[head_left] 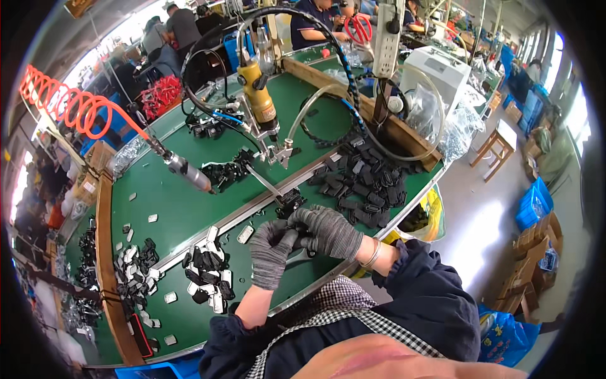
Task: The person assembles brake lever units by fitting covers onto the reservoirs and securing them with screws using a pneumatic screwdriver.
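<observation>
Grey knitted gloves cover both of my hands, which meet over the green workbench [183,196] near its front edge. My left hand [271,249] has its thumb and fingers curled in a pinch. Close against it, my right hand [326,232] is closed too, fingers bent inward. Whatever sits between the fingertips is dark and too small to make out. Just beyond the hands is a black fixture [290,201] on the metal rail. Above it hangs a yellow power screwdriver [259,95] on a metal bracket. To the right lies a heap of black plastic parts [366,180].
Black and white parts [208,271] lie heaped at the left. A grey air tool [186,172] hangs from an orange coiled hose [82,107]. Wooden rails [110,252] edge the bench. A yellow bag [431,215] hangs at the right edge. Other people work in the background.
</observation>
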`<state>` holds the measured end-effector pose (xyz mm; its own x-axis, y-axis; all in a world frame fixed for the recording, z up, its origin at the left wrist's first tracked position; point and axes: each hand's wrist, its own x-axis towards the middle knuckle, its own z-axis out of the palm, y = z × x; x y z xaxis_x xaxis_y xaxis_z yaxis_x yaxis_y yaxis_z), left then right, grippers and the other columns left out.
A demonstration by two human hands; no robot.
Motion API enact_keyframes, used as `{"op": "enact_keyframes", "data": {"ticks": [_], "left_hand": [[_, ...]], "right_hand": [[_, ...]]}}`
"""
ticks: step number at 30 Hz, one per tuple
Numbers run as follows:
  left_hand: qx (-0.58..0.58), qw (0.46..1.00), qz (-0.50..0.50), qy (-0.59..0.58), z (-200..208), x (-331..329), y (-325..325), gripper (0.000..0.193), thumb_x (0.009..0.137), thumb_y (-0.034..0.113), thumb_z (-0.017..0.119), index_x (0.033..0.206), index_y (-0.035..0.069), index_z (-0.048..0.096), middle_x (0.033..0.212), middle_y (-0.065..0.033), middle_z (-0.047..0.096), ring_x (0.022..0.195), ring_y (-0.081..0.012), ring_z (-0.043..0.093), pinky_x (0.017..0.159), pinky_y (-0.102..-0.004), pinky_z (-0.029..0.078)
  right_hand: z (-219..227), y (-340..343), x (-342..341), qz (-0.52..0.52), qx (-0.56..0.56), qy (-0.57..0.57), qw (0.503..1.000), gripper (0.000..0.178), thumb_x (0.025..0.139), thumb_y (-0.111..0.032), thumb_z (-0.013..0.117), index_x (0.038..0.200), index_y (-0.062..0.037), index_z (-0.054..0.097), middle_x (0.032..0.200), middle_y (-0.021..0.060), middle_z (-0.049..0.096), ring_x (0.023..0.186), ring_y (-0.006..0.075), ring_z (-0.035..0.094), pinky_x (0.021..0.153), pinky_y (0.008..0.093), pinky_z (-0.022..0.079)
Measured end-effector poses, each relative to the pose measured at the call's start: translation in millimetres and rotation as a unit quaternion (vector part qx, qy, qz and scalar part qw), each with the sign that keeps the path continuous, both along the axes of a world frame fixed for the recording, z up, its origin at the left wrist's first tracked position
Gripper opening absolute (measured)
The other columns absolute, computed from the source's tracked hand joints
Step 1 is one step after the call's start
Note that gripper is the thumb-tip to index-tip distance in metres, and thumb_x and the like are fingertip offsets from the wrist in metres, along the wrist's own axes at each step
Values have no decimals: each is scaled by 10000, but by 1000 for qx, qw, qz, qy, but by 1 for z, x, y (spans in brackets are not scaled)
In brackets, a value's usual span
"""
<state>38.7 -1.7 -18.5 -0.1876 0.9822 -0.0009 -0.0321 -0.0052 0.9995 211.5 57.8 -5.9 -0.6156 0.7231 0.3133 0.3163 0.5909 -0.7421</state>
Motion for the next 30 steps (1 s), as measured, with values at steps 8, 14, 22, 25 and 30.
{"op": "enact_keyframes", "data": {"ticks": [8, 14, 22, 25, 30], "left_hand": [[88, 990, 63, 93, -39, -3, -2, 235, 865, 153, 727, 1017, 28, 599, 916, -79, 643, 743, -150, 626, 681, -302, 537], [155, 912, 40, 378, -63, 17, -7, 334, 804, 160, 739, 1088, 58, 595, 1013, -180, 622, 952, -357, 583, 846, -462, 476], [140, 911, 29, 388, -75, 23, -6, 444, 780, 231, 782, 1126, 27, 594, 1057, -178, 607, 949, -340, 597, 825, -426, 514], [149, 917, 44, 367, -75, 24, -6, 452, 786, 247, 782, 1133, 23, 597, 1058, -175, 606, 952, -332, 601, 817, -416, 524], [178, 875, 142, 428, -74, 20, 11, 371, 824, 214, 746, 1116, 29, 612, 997, -175, 630, 950, -328, 603, 814, -414, 509]], "right_hand": [[-9, 8, 16, -155, -83, 139, 975, 170, 875, -93, 680, 998, -28, 583, 831, 83, 628, 750, 186, 625, 657, 307, 519], [-28, 8, 55, -232, -267, 223, 909, 172, 880, -8, 679, 994, -48, 556, 797, 19, 611, 623, 105, 600, 495, 261, 490], [-12, 13, 50, -279, -299, 119, 905, 200, 861, -69, 728, 1029, -22, 631, 846, 51, 666, 638, 108, 630, 504, 240, 518], [-8, 19, 29, -245, -292, 57, 923, 222, 855, -96, 744, 1028, -8, 638, 823, 46, 668, 628, 94, 618, 520, 227, 508], [-18, 45, 7, -181, -222, 59, 956, 224, 878, -179, 736, 1035, -35, 666, 776, 10, 650, 595, 55, 573, 530, 210, 485]]}}
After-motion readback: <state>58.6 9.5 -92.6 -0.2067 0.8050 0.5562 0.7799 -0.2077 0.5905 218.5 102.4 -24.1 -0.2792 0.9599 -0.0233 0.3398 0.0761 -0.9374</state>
